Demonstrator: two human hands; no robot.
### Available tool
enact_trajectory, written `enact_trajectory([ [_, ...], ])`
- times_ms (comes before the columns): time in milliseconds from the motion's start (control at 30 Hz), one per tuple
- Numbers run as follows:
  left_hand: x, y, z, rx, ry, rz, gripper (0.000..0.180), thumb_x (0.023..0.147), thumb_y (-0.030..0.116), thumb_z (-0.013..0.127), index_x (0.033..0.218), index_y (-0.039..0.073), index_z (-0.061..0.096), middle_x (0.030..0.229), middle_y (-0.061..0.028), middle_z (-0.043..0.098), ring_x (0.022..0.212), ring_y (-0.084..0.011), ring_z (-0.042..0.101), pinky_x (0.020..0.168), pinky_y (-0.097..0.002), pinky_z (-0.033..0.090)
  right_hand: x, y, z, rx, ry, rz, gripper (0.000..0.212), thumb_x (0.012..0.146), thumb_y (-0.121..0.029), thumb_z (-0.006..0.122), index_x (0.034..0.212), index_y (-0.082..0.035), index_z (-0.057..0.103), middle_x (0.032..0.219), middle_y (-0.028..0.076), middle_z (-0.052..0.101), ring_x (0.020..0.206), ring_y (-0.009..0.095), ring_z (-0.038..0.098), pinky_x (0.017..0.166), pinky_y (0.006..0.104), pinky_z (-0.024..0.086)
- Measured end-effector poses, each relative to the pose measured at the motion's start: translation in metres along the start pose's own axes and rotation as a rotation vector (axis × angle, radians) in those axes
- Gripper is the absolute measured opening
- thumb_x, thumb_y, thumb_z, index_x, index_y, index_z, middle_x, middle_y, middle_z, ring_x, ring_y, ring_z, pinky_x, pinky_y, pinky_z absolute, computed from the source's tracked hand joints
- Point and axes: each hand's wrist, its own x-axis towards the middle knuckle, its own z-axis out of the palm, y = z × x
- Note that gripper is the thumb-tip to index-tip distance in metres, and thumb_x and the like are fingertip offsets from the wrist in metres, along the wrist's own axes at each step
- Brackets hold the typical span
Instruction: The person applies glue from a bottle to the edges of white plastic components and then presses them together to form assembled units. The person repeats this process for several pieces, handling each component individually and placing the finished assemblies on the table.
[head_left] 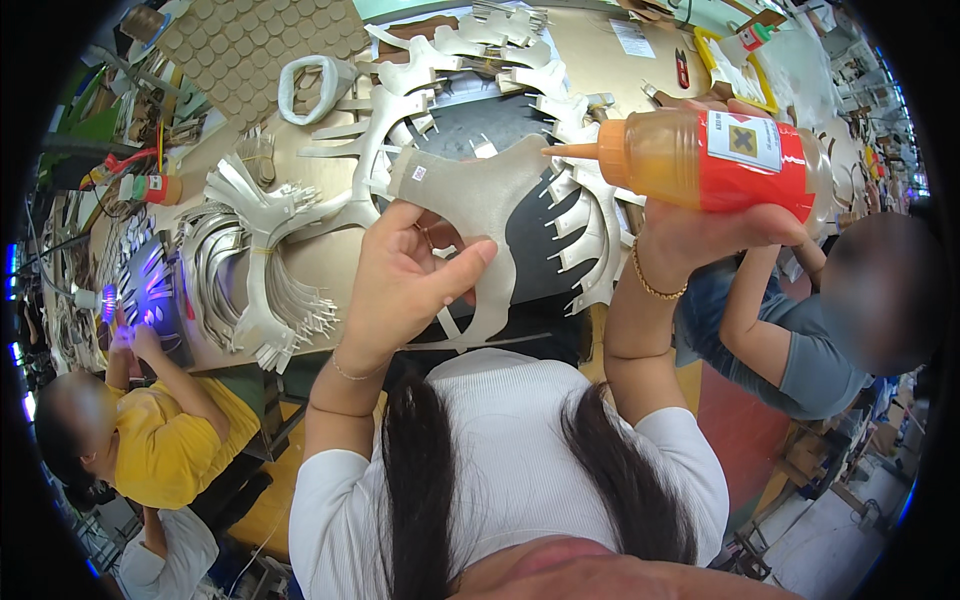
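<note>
While both hands are raised above the desk (590, 50), the scene reads as follows

Left hand: the left hand (405, 280) is clamped on a grey cut piece (480, 195), thumb across its front and fingers curled behind its lower edge

Grey piece: flat, pale grey, with curved arms reaching down; it is held up in front of the desk, just left of the bottle's nozzle, and a small label sits near its upper left corner

Right hand: the right hand (700, 235) is closed around a glue bottle (710, 160) from below, with a thin gold bracelet (655, 285) on the wrist

Bottle: amber and see-through, with a red band, a white label and an orange nozzle (580, 152); it lies on its side in the grip, the nozzle tip pointing left and touching or nearly touching the grey piece's right upper edge; which of the two I cannot tell

Desk: tan top, strewn behind the grey piece with more pale cut pieces (400, 110); left of the grey piece lies a tied bundle of strips (260, 260), and above that a sheet of small tan hexagons (265, 45)

Far side: above the bottle are red snips (682, 68) and a yellow tray (735, 70)

Other people: a person in a yellow top (165, 435) sits well left of the grey piece near a violet lamp (108, 302); a person in a grey top (810, 365) is below the bottle to the right
</note>
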Motion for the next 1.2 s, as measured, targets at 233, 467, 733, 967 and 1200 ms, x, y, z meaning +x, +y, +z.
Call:
enact_trajectory([
  [233, -0.003, -0.001, 0.002, 0.009, -0.006, -0.01, 0.046, 0.078, 0.003, 0.065, 0.12, -0.002, 0.047, 0.087, -0.0097, 0.061, 0.065, -0.009, 0.058, 0.048, -0.0199, 0.047, -0.005, -0.008, 0.009, -0.177, -0.001, -0.019, 0.1, 0.066, -0.085, 0.033, 0.112, 0.003, 0.044, 0.094, 0.016, 0.058, 0.083, 0.025, 0.062, 0.076, 0.0378, 0.053],
  [467, -0.002, -0.003, 0.005, 0.0, 0.017, -0.034, 0.047, 0.078, 0.003, 0.065, 0.12, -0.003, 0.044, 0.087, -0.0105, 0.06, 0.063, -0.0091, 0.058, 0.047, -0.0202, 0.048, -0.022, -0.014, 0.005, -0.217, -0.156, 0.027, 0.107, 0.061, -0.088, 0.028, 0.111, 0.005, 0.042, 0.094, 0.017, 0.057, 0.081, 0.026, 0.063, 0.072, 0.0366, 0.054],
  [733, 0.0, -0.005, 0.003, -0.007, -0.026, -0.012, 0.047, 0.078, 0.003, 0.065, 0.119, -0.004, 0.044, 0.092, -0.0112, 0.06, 0.071, -0.0105, 0.058, 0.048, -0.0206, 0.049, -0.025, -0.018, -0.003, -0.287, -0.317, -0.065, 0.11, 0.056, -0.088, 0.036, 0.115, 0.005, 0.04, 0.103, 0.018, 0.056, 0.084, 0.028, 0.063, 0.073, 0.0386, 0.055],
  [967, 0.004, -0.006, -0.001, -0.056, -0.058, -0.056, 0.048, 0.078, 0.003, 0.066, 0.12, -0.004, 0.043, 0.102, -0.0121, 0.059, 0.082, -0.0134, 0.059, 0.048, -0.021, 0.05, -0.005, -0.005, -0.007, 0.091, 0.068, -0.197, 0.101, 0.064, -0.085, 0.035, 0.113, 0.002, 0.042, 0.1, 0.017, 0.056, 0.084, 0.028, 0.063, 0.074, 0.0402, 0.054],
  [1200, 0.059, -0.044, -0.008, -0.208, -0.056, -0.112, 0.043, 0.078, 0.011, 0.069, 0.114, -0.001, 0.048, 0.102, -0.0082, 0.059, 0.082, -0.0126, 0.061, 0.052, -0.025, 0.056, 0.027, -0.016, -0.05, 0.422, 0.142, -0.139, 0.094, 0.071, -0.083, 0.031, 0.112, 0.0, 0.042, 0.097, 0.016, 0.057, 0.086, 0.026, 0.061, 0.076, 0.0399, 0.053],
])
